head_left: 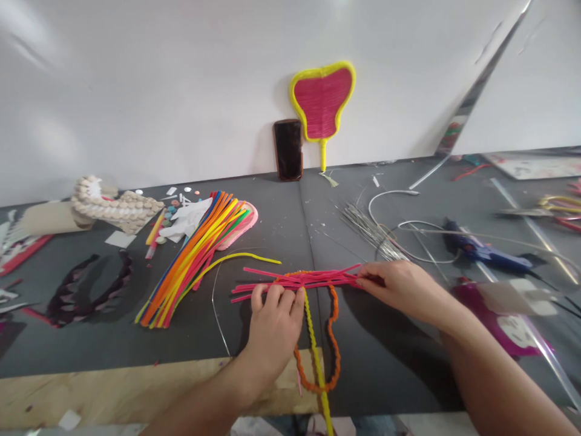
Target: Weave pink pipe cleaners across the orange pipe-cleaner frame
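Note:
Several pink pipe cleaners [313, 278] lie crosswise over the top of an orange pipe-cleaner loop [336, 348]. A twisted yellow stem [313, 333] runs down the loop's middle and past its lower end. With bent fingers, my left hand [275, 318] grips the pink pipe cleaners and the loop at the left; its thumb side is partly hidden. On the right, my right hand [399, 287] pinches the ends of the pink pipe cleaners between thumb and fingers. A single yellow pipe cleaner [245, 257] curves just behind my left hand.
A multicoloured pipe-cleaner bundle [195, 260] lies left, near a dark braided headband [91, 287]. Behind, a phone [288, 150] and a pink-and-yellow fan [323, 103] lean on the wall. Right are wires [370, 227], a blue glue gun [490, 251] and scissors [540, 212].

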A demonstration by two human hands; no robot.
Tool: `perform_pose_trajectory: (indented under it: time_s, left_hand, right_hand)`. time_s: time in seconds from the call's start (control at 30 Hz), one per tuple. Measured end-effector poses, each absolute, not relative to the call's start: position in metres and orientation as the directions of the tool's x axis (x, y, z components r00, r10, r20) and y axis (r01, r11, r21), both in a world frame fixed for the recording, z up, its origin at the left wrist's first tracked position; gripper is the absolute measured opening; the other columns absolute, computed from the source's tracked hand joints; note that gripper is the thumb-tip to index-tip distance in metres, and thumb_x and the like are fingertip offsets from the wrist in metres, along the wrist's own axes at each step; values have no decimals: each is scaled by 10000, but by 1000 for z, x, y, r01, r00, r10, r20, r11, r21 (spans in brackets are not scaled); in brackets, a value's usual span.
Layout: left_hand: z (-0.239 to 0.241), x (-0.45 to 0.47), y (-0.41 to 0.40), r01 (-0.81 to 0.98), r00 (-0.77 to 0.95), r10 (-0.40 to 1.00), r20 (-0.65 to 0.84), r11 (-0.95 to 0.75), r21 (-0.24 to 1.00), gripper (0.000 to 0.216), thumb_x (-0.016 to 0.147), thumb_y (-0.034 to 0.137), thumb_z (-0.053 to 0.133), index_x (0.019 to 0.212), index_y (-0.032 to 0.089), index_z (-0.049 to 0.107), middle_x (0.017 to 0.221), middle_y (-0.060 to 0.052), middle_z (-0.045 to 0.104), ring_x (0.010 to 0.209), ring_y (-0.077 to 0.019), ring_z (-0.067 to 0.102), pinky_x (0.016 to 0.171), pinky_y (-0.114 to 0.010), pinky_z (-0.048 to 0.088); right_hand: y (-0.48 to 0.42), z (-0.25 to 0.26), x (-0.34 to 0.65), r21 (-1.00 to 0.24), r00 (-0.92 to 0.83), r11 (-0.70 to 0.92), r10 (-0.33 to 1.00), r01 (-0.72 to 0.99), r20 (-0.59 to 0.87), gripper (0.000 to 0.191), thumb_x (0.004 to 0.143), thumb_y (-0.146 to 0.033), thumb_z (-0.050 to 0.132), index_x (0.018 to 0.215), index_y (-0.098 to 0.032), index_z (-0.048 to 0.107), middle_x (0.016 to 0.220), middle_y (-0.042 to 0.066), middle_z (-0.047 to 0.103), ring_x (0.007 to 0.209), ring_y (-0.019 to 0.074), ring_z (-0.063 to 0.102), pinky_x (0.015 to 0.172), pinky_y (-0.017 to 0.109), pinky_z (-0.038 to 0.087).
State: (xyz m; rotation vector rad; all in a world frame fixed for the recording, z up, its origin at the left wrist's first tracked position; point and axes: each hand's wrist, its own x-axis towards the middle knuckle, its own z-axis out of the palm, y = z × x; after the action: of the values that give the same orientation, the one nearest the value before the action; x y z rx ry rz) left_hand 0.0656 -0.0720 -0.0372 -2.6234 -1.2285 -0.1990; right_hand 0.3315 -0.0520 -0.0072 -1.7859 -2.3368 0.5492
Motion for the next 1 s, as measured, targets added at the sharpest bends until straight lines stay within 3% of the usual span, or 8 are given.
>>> perform_pose_trajectory:
  time_s: [0.53, 0.7, 0.87, 1.0]
  left_hand:
    - [-37, 68, -72, 786, 618, 757, 209, -598, -157, 267, 875, 159, 595, 1135, 204, 636, 837, -7, 647, 853, -205, 493, 876, -456, 340]
    - [-36, 68, -72, 786, 618, 760, 201, -598, -157, 276, 866, 162, 608, 1138, 198, 634, 839, -2, 644, 856, -208, 489, 877, -456, 336]
    - [-36, 68, -72, 785, 619, 764, 183, -599, -155, 283, 887, 162, 576, 1164, 201, 611, 852, -9, 633, 874, -210, 485, 886, -455, 332]
    - [-37, 67, -72, 784, 620, 770, 152, -606, -131, 274, 899, 163, 548, 1169, 195, 588, 870, -17, 620, 890, -215, 490, 870, -455, 343]
  right_hand:
    - [-52, -7, 331, -391, -268, 211, 959, 896, -96, 211, 889, -305, 503, 803, -251, 689, 659, -21, 690, 537, 123, 587, 518, 229, 357]
    - [-52, -1, 331, -584, -244, 152, 966, 797, -81, 190, 885, -316, 517, 863, -248, 694, 745, -16, 715, 618, 122, 623, 574, 224, 434]
    - [-54, -1, 319, -802, -199, 52, 976, 595, -84, 212, 862, -365, 567, 932, -217, 702, 833, 22, 739, 730, 157, 665, 627, 240, 507]
    - [-55, -15, 302, -832, -262, 173, 964, 527, 35, 224, 876, -303, 551, 1008, -208, 704, 918, 52, 753, 804, 175, 696, 729, 286, 562]
